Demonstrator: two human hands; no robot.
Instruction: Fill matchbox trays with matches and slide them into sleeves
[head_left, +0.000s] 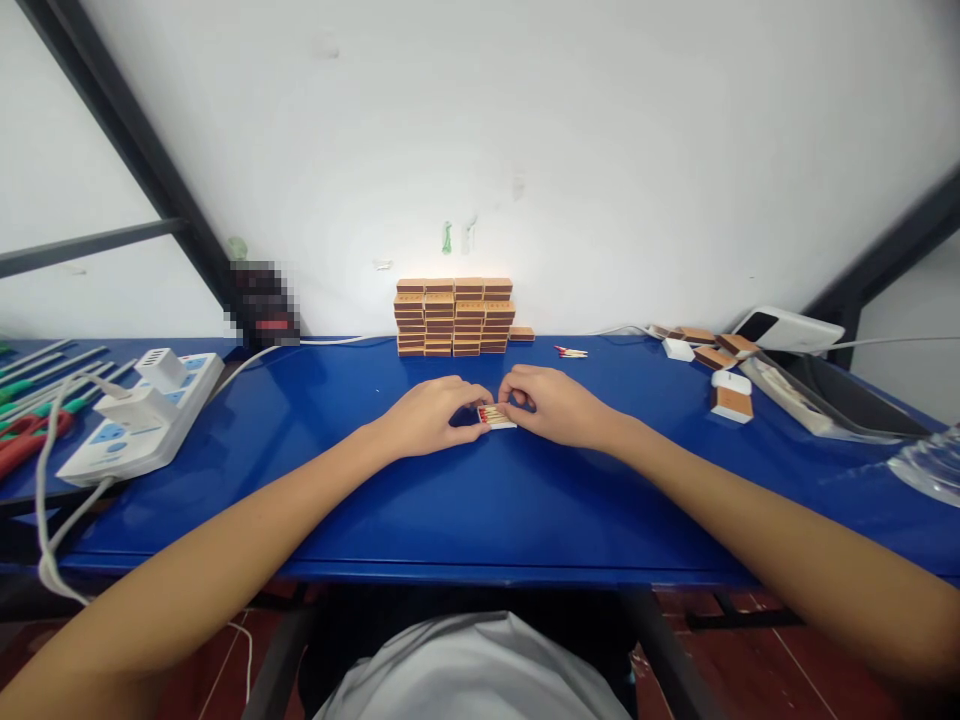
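Between my hands, on the blue table [450,510], lies a white matchbox tray [504,426] with red-tipped matches [492,413] in it. My left hand [439,415] grips the tray's left end, thumb in front and fingers behind. At the other end, my right hand [551,405] has its fingers bent and pinched together over the matches; whether a match is between the fingertips is hidden. Behind my hands, matchboxes [454,320] are stacked in several columns against the wall. A few loose matches [571,352] lie to the right of the stack.
A white power strip [150,425] with plugs and cables sits at the left, near red-handled scissors [30,440]. Scattered matchboxes [731,403], a white device [787,328] and a plastic pouch [810,395] occupy the right. One single matchbox [521,334] lies beside the stack.
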